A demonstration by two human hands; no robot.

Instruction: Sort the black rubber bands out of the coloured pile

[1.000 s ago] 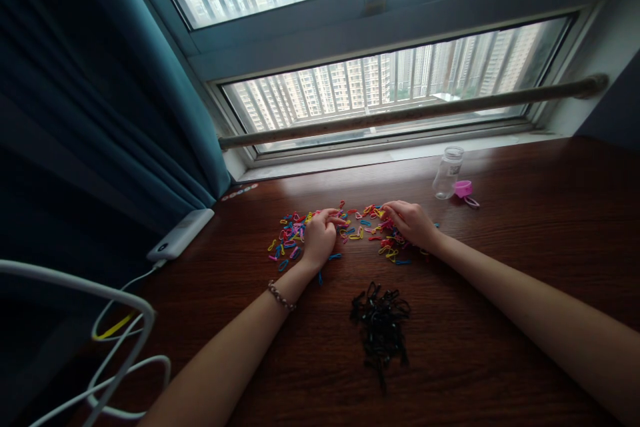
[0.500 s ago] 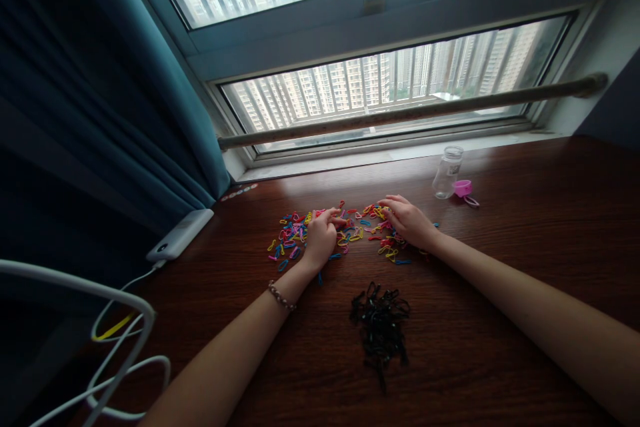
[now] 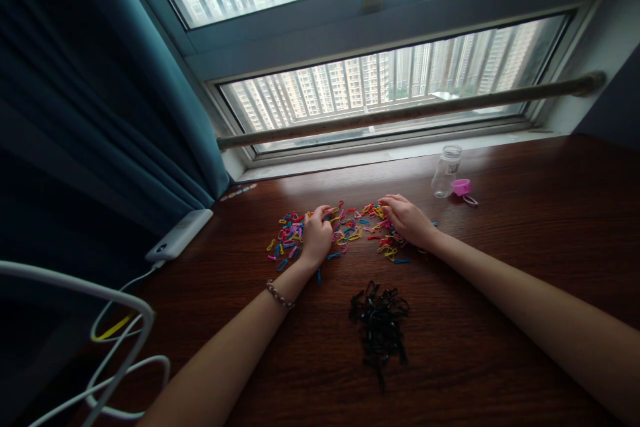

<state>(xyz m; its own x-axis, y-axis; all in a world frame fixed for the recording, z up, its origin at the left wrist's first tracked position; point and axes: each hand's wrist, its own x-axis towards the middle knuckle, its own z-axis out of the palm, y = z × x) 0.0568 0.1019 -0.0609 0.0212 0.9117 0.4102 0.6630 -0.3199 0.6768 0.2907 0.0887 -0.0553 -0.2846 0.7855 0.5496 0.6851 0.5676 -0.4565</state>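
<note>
Small colourful elastic hair ties lie in two loose heaps on the wooden surface. My left hand, with a braided bracelet at its wrist, rests over the left heap, its fingers apart and loosely bent to the right. Its thumb is mostly hidden. Beside the right heap of hair ties is my right hand, fingers stretched out and touching the heap's edge. Nothing shows held in either hand. A tangled pile of black hair ties lies nearer to me, between my forearms.
A clear jar stands uncapped at the back right, with a pink looped lid beside it. On the left are a white power strip-like box, white cables and a blue curtain. A barred window lies behind a rail.
My left hand has shifted slightly left, and its spread fingers have drawn in a little. My right hand stays almost where it was.
</note>
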